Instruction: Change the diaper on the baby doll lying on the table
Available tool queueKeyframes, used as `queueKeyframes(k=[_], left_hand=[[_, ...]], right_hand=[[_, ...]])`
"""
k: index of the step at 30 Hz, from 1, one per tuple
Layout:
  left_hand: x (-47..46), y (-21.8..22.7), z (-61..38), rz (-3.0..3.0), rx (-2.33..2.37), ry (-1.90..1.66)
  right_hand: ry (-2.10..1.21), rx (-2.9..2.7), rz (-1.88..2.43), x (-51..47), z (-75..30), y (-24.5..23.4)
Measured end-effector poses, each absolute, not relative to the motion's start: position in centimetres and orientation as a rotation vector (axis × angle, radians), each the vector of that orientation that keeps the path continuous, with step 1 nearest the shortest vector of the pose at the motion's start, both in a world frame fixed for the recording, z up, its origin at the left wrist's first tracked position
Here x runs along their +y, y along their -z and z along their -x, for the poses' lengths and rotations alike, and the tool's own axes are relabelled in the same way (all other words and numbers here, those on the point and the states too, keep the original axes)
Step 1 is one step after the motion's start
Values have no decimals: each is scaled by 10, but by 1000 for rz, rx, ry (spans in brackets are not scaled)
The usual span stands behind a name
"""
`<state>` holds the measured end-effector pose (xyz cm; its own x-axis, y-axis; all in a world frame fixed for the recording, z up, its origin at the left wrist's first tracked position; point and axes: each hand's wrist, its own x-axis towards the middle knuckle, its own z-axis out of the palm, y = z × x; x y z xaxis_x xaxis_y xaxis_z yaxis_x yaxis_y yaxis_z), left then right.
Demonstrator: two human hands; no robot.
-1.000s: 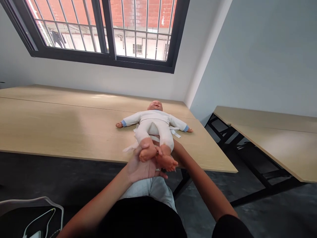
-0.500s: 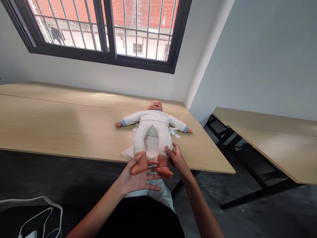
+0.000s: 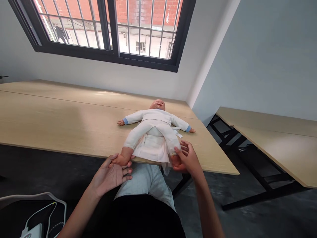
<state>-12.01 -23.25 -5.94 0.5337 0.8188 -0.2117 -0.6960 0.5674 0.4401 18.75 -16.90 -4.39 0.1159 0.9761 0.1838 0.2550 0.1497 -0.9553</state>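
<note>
A baby doll in a white outfit with blue cuffs lies on its back on the table, head toward the window and arms spread. Its legs are apart, and an unfolded white diaper lies beneath and between them, reaching the table's front edge. My left hand cups the doll's foot on the left, thumb over it and fingers underneath. Around the other lower leg, my right hand is closed, partly covering that foot. A white diaper tab sticks out by the doll's right-side hip.
The wooden table runs along the wall beneath a barred window. A second table with black legs stands at the right. White cables and a white device are at the lower left.
Both hands have moved apart with the doll's legs, spreading them wider. More of the diaper between the legs shows now. The doll's head and arms keep their place on the table.
</note>
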Motion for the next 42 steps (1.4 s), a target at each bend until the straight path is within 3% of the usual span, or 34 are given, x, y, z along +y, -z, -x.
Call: queueKeyframes(k=[6, 9, 13, 20, 23, 28, 38, 42], left_hand=[[-235, 63, 113, -298, 445, -914], [-236, 62, 108, -241, 470, -932], [-237, 57, 102, -159, 528, -960], [-237, 48, 80, -115, 580, -971], [-240, 47, 69, -174, 588, -936], [-249, 47, 59, -216, 615, -868], [-254, 59, 68, -339, 716, -909], [-257, 72, 62, -533, 1072, -1187]], right_hand=[[156, -2068, 1226, -207, -114, 33], [495, -2224, 1217, -210, -85, 42], [666, -2211, 1176, -199, -81, 36], [837, -2254, 985, -139, -95, -30], [781, -2496, 937, -92, -90, -50], [151, -2546, 1173, -16, -88, -58], [-333, -2270, 1343, 33, -129, 5], [-413, -2202, 1321, 35, -131, 13]])
